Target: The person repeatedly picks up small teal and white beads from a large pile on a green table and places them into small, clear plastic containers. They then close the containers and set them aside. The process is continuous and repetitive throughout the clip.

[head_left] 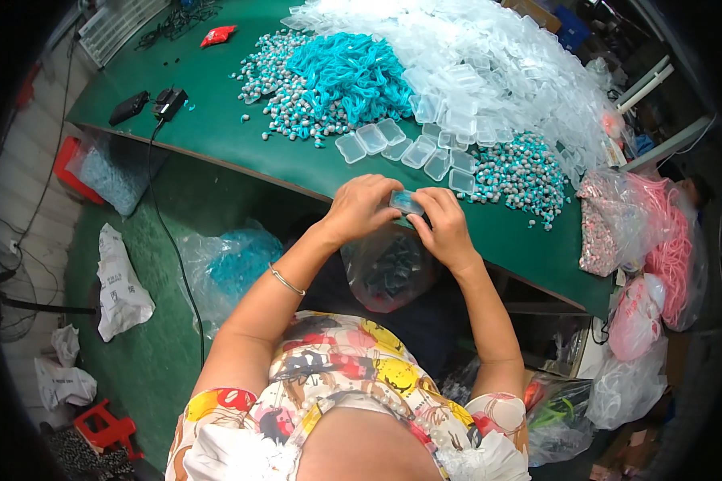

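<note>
Between my two hands, just over the table's near edge, is a small clear plastic box (407,203) with something turquoise inside. My left hand (363,207) pinches its left end with thumb and fingers. The right end is gripped by my right hand (445,226), thumb below and fingers above. Beyond my hands lie several open clear plastic boxes (371,138) on the green table (208,120). Turquoise cords (353,76) are heaped behind them. Small grey-and-turquoise pieces (525,172) spread to the right, with more such pieces (285,104) to the left of the cords.
A large mound of clear boxes (505,64) covers the far right of the table. Black adapters (168,104) with a hanging cable and a red packet (218,36) lie left. Under my hands is a clear bag (391,272); pink cords (670,248) hang at the right edge.
</note>
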`<action>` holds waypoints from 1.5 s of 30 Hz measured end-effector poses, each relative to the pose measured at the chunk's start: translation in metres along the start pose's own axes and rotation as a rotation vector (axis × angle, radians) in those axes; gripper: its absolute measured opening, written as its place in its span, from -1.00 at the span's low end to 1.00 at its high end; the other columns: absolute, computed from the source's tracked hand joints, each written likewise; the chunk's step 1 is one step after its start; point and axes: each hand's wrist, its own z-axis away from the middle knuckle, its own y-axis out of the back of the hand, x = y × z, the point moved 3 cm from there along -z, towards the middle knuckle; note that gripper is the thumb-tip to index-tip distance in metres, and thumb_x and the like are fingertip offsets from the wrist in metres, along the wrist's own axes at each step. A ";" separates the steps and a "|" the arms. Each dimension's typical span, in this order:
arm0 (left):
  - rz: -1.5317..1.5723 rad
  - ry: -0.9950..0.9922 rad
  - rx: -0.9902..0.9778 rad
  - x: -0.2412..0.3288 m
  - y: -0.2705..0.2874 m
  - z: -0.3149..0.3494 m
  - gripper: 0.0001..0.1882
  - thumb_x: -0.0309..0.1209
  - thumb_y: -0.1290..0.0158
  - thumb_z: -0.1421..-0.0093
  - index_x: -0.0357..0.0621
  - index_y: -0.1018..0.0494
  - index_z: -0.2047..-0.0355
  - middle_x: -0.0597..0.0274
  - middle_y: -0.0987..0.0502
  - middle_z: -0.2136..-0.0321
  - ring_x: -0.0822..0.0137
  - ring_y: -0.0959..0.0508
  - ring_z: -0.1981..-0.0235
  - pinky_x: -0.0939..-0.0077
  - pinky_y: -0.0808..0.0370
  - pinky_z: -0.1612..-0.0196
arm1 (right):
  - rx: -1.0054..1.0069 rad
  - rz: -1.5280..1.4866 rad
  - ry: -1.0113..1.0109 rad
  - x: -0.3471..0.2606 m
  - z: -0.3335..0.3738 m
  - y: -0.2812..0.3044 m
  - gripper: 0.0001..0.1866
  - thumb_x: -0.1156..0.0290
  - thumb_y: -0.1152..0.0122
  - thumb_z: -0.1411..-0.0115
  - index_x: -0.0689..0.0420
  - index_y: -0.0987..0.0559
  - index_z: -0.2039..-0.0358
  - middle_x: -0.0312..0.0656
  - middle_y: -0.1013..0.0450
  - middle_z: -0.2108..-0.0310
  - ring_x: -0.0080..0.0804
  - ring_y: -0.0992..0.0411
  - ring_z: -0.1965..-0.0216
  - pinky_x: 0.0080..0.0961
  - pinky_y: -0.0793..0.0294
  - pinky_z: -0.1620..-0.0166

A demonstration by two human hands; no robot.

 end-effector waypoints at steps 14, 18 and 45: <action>0.152 0.064 0.141 0.008 -0.001 0.022 -0.85 -0.40 -0.14 -0.21 -0.24 -0.50 0.37 0.04 -0.44 0.51 0.01 -0.50 0.46 0.23 -0.42 0.40 | -0.293 -0.360 -0.287 0.011 -0.004 -0.011 -0.81 0.45 -0.24 -0.13 0.17 -0.57 0.22 -0.05 -0.46 0.32 -0.06 -0.42 0.25 -0.26 -0.39 0.19; 0.136 0.066 0.113 0.028 -0.018 0.038 -0.84 -0.35 -0.15 -0.22 -0.20 -0.52 0.37 0.03 -0.49 0.49 0.00 -0.53 0.46 0.23 -0.45 0.39 | 0.146 0.155 -0.073 0.012 -0.038 0.000 -0.84 0.42 -0.24 -0.12 0.08 -0.61 0.25 -0.16 -0.48 0.11 -0.11 -0.35 0.01 -0.16 -0.24 -0.05; -0.481 0.373 0.251 -0.088 0.072 0.005 -0.89 -0.41 -0.17 -0.12 -0.09 -0.54 0.33 0.12 -0.55 0.34 0.01 -0.59 0.31 0.09 -0.51 0.28 | 0.244 0.409 -0.305 0.028 0.018 0.030 -0.87 0.43 -0.28 -0.09 0.03 -0.61 0.30 -0.29 -0.52 0.34 -0.27 -0.46 0.20 -0.24 -0.21 0.01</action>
